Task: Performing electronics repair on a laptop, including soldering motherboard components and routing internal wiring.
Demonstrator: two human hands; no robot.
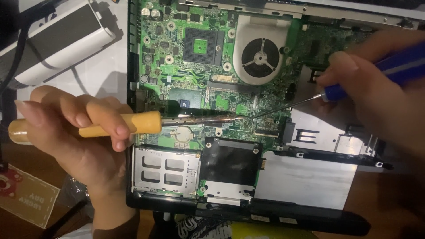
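Note:
An opened laptop base with a green circuit board [177, 66] lies in front of me. My left hand [71, 128] grips a soldering iron with a yellow handle [128, 125]; its dark metal tip reaches right to a spot near the board's middle [241, 117]. My right hand [376, 84] holds a blue-handled screwdriver [398, 68], whose thin shaft [283, 107] slants down-left and meets the same spot. A round fan in a silver shroud [261, 57] sits above that spot.
A white and grey device [57, 40] with black cables lies at the upper left. A metal card slot [166, 170] and a black cover [230, 161] sit at the laptop's near edge. A small printed card [26, 197] lies at the lower left.

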